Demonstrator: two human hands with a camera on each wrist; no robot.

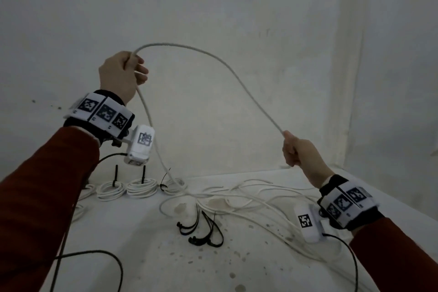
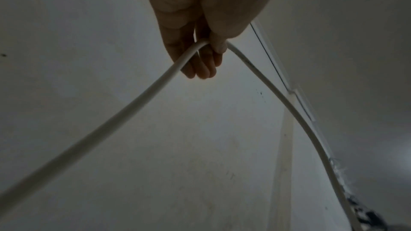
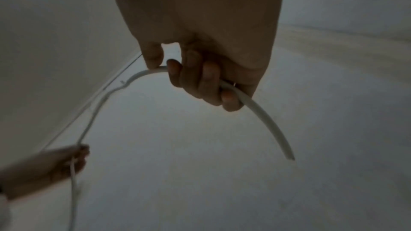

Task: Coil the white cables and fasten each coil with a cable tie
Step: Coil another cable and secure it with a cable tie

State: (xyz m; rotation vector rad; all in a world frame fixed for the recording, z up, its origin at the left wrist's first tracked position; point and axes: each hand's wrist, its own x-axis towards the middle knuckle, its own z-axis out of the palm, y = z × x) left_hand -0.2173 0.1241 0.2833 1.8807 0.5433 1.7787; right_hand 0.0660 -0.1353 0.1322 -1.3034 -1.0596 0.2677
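A white cable (image 1: pixel 227 66) arches in the air between both hands. My left hand (image 1: pixel 123 73) is raised high and pinches the cable (image 2: pixel 142 97) between thumb and fingers; from there it drops to the table. My right hand (image 1: pixel 296 152), lower and to the right, grips the cable near its free end (image 3: pixel 289 157), fingers (image 3: pixel 200 83) curled round it. Loose white cables (image 1: pixel 248 199) lie tangled on the table. Three tied coils (image 1: pixel 139 187) sit in a row at the back left. Several black cable ties (image 1: pixel 203 230) lie in the middle of the table.
A white table (image 1: pixel 166 263) with dark specks stands against a pale wall (image 1: pixel 213 7). Black camera leads (image 1: pixel 94 256) trail from both wrists over the table's front.
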